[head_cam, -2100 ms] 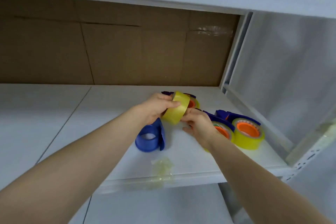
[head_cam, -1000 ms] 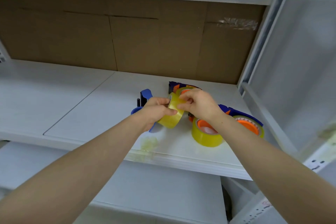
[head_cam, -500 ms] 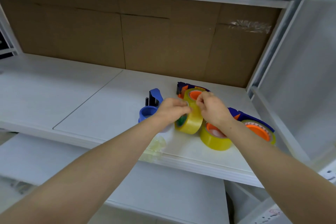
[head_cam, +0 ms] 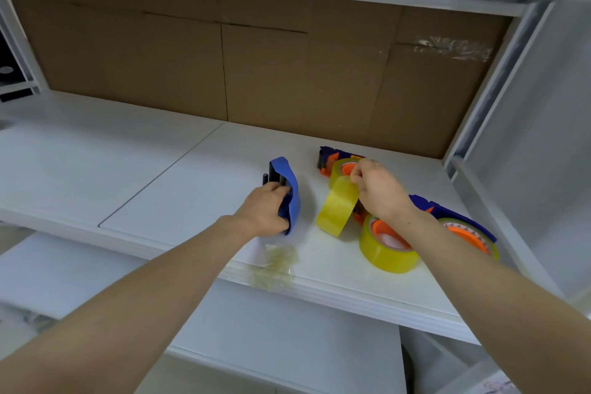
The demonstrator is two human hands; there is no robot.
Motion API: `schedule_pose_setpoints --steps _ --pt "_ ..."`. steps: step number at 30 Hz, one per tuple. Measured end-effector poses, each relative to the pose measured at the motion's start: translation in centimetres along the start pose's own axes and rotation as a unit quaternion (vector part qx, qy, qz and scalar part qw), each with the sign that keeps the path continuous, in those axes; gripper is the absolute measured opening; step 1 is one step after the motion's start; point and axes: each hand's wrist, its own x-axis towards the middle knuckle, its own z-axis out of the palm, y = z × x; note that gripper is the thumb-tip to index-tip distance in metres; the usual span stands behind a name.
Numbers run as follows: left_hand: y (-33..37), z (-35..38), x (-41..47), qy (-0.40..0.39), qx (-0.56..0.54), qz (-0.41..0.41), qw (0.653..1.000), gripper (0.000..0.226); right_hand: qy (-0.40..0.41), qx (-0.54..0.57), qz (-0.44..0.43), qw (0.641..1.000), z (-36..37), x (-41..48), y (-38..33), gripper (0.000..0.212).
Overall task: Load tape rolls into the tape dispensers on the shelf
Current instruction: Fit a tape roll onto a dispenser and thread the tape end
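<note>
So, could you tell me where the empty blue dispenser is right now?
It lies centre-frame on the white shelf, gripped by the left hand, left of the yellow tape roll in the right hand.

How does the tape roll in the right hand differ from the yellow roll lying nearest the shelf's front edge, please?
The held tape roll is tilted on edge, gripped at its top by the right hand; the front roll lies flat, untouched. The front roll shows an orange core; the held roll's core faces away, unseen. Both are yellowish translucent tape on the white shelf.
</note>
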Motion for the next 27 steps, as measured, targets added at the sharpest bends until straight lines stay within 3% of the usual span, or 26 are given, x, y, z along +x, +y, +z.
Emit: schedule_pose_setpoints --steps 5,11,12,14,16,17,19,22,24,27 --pt "-0.6 -0.3 0.6 -0.033 0.080 0.012 0.996 0.061 0.036 0.004 -0.011 0.999 -1.1 0.1 -0.1 0.013" --pt "-0.4 -0.8 0.5 -0.015 0.096 0.004 0.995 0.068 0.088 0.015 -0.034 0.995 -2.4 0.4 -1.2 0.012" --pt "-0.3 -1.1 0.4 0.000 0.074 -0.007 0.997 0.066 0.102 0.023 -0.036 0.994 -2.7 0.5 -1.5 0.013" --pt "0.0 -2.1 -0.2 0.108 -0.012 -0.038 0.993 0.053 0.136 0.051 -0.045 0.988 -3.2 0.7 -2.4 0.014" --pt "0.1 -3.3 -0.6 0.230 -0.167 -0.063 0.957 0.031 0.170 0.079 -0.055 0.981 -3.7 0.9 -3.6 0.016" --pt "0.3 -3.9 -0.9 0.242 -0.257 -0.055 0.934 0.025 0.182 0.088 -0.058 0.978 -3.9 1.0 -4.3 0.017" --pt "1.5 -5.1 -1.8 0.199 -0.380 0.005 0.903 0.040 0.194 0.093 -0.059 0.975 -4.1 1.4 -5.7 0.018" --pt "3.4 -5.8 -2.8 0.148 -0.394 0.075 0.904 0.057 0.192 0.069 -0.062 0.977 -3.8 2.0 -7.7 0.018" --pt "3.7 -5.7 -2.6 0.126 -0.375 0.078 0.915 0.047 0.183 0.036 -0.064 0.980 -3.3 2.3 -8.8 0.017" --pt "2.9 -6.2 -2.7 0.086 -0.412 0.080 0.904 0.024 0.173 -0.020 -0.066 0.983 -2.8 2.6 -9.5 0.018"
